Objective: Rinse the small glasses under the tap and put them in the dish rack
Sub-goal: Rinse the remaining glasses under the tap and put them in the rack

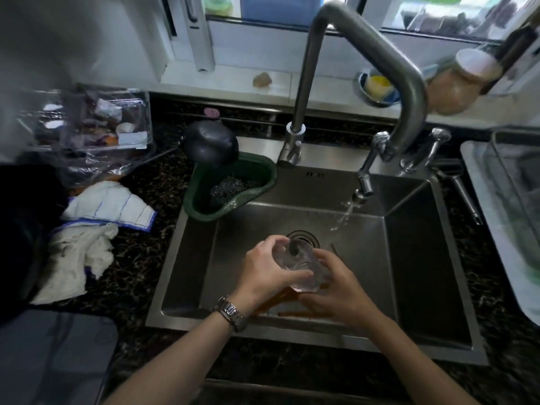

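Small clear glass [301,266], tilted mouth away, over the steel sink [409,258], clear of the tap's [362,185] stream

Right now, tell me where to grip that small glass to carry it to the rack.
Grip the small glass around its side wall from the right with the right hand: it lies tilted, mouth away, and the dish rack stands to the right.

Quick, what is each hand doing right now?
Left hand: grips the small glass over the sink.
Right hand: fingers curled round the same glass.
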